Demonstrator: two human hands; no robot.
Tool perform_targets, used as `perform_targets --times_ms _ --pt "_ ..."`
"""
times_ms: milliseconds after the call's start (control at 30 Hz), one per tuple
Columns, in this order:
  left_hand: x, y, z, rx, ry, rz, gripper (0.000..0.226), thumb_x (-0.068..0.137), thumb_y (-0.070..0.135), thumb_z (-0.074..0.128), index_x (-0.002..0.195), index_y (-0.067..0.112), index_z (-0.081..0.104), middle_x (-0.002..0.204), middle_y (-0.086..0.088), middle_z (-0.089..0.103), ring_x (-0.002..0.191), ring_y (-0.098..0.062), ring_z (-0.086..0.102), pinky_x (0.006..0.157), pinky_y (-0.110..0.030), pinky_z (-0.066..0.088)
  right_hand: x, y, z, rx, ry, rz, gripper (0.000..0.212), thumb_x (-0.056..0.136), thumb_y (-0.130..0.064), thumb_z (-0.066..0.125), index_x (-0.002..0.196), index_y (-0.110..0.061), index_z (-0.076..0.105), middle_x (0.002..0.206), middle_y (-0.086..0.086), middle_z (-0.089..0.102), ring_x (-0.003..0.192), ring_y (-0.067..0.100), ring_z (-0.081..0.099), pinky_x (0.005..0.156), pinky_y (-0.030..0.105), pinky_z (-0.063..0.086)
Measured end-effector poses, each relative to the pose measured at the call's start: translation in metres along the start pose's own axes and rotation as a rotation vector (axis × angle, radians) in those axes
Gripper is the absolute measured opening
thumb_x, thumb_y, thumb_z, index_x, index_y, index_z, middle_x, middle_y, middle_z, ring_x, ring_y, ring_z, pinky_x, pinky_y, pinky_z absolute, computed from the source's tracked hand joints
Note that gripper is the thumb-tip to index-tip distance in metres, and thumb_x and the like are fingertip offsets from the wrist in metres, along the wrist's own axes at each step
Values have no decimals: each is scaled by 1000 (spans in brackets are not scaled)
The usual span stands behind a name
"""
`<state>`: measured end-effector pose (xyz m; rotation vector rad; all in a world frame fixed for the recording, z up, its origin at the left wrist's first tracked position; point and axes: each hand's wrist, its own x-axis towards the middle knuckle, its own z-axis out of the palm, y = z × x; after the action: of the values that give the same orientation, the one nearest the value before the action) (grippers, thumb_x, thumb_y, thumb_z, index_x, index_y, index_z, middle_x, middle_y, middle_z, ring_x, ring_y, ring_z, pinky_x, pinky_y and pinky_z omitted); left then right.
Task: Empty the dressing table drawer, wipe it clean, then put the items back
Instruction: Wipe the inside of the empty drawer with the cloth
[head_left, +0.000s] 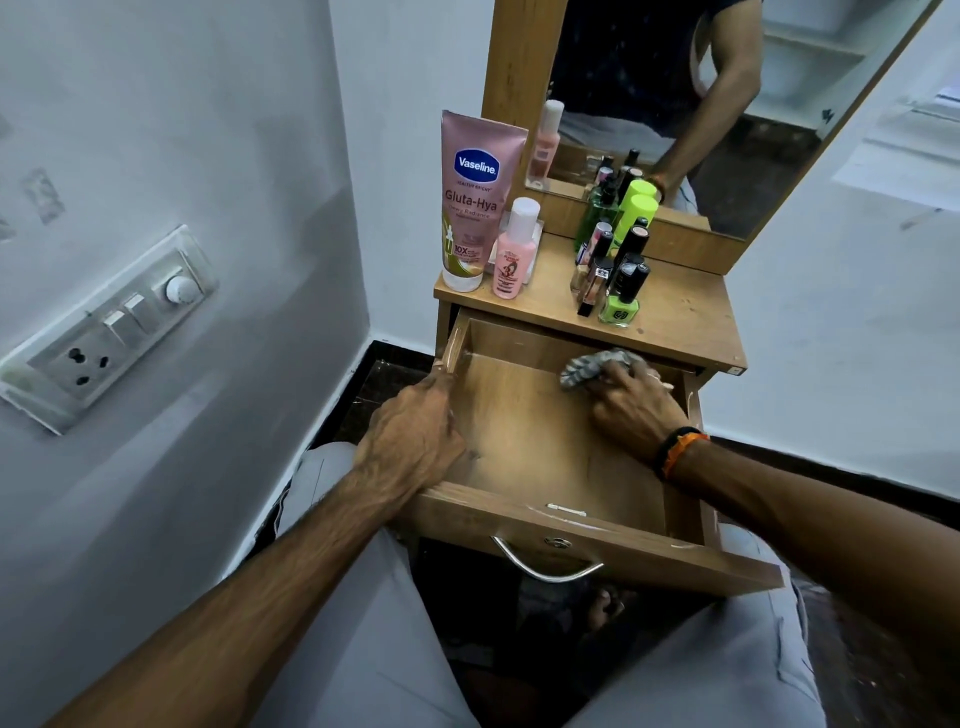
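Note:
The wooden drawer (540, 447) is pulled out toward me and holds no items. My left hand (415, 436) grips its left side wall. My right hand (631, 402) presses a grey patterned cloth (592, 366) onto the drawer floor at the far right corner. On the dressing table top (680, 317) stand a pink Vaseline tube (475, 202), a small pink bottle (514, 254), a green nail polish bottle (621, 304), a neon green capped bottle (636, 213) and several dark small bottles (623, 260).
A mirror (675, 104) rises behind the table top. A switchboard with a socket (104, 327) is on the left wall. The drawer front with its metal handle (545, 564) sits above my knees. White walls close in on both sides.

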<state>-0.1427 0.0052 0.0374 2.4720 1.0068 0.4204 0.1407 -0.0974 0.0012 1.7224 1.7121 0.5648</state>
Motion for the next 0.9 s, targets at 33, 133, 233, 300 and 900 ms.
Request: perform_targets --times_ms 33,133,233,300,900 --pt "0 1 0 -5 -4 -1 49 94 19 57 141 10 44 106 -7 67 89 -24 67 83 -38 55 -7 4 2 2 -34 26 34 95 -20 58 128 -19 65 142 9 55 137 36 37 108 55 35" --pt "0 1 0 -4 -8 -2 49 94 19 57 140 10 44 106 -7 68 90 -25 68 85 -39 55 -19 11 4 30 -81 40 35 100 -21 48 132 -14 61 138 10 57 133 35 40 104 51 38" --pt "0 0 1 -3 1 -4 47 94 20 56 139 11 45 106 -6 68 88 -25 68 84 -39 57 -15 12 5 72 -48 -49 38 99 -15 45 133 -7 59 146 13 49 135 38 35 100 58 43" --pt "0 -1 2 0 15 4 46 93 20 56 137 11 47 105 -5 69 86 -24 68 81 -38 57 1 10 5 85 29 -130 42 93 -9 51 134 -3 57 152 15 42 138 43 31 95 62 47" --pt "1 -1 1 23 -1 -8 58 92 25 55 146 15 37 107 -7 69 90 -29 68 84 -43 57 27 -21 -28 160 147 66 47 91 -13 65 137 -13 58 138 6 58 123 36 54 90 48 54"
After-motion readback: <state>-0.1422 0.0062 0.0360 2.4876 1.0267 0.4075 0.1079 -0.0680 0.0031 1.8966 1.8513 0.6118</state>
